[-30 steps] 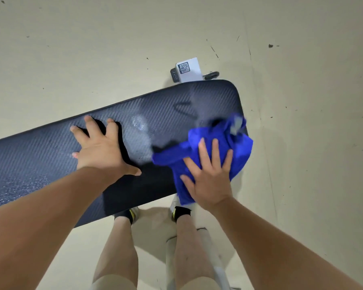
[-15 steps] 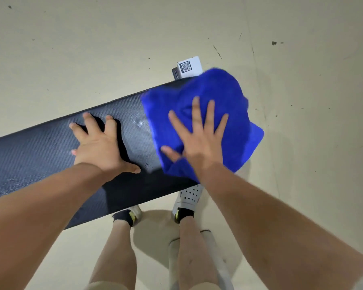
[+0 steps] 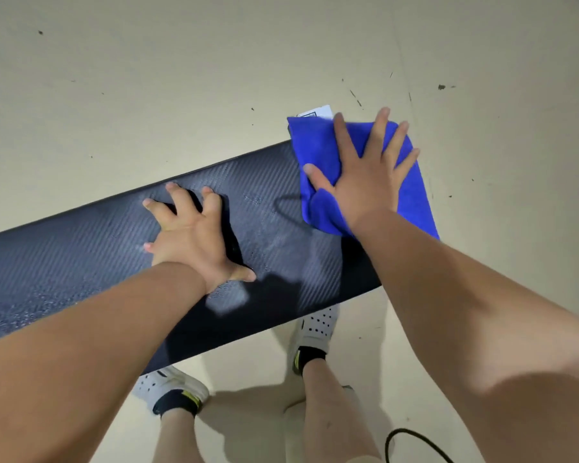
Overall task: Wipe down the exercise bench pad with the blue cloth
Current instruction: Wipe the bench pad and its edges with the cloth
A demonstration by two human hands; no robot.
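A long black bench pad point(image 3: 81, 255) with a woven texture runs from the left edge to the centre right. The blue cloth point(image 3: 318, 152) lies spread over the pad's right end, reaching past its far corner. My right hand point(image 3: 365, 175) presses flat on the cloth with fingers spread. My left hand point(image 3: 194, 238) rests flat on the pad's middle, fingers apart, holding nothing. Damp streaks point(image 3: 274, 242) show on the pad between the two hands.
A white tag with a QR code point(image 3: 318, 112) peeks out beyond the cloth at the pad's far end. My two feet in white shoes point(image 3: 315, 325) stand on the beige floor under the pad's near edge. A black cable point(image 3: 415, 442) loops at the bottom right.
My right hand has swept the cloth from the pad's near right edge up to its far right corner. My left hand has stayed planted on the pad.
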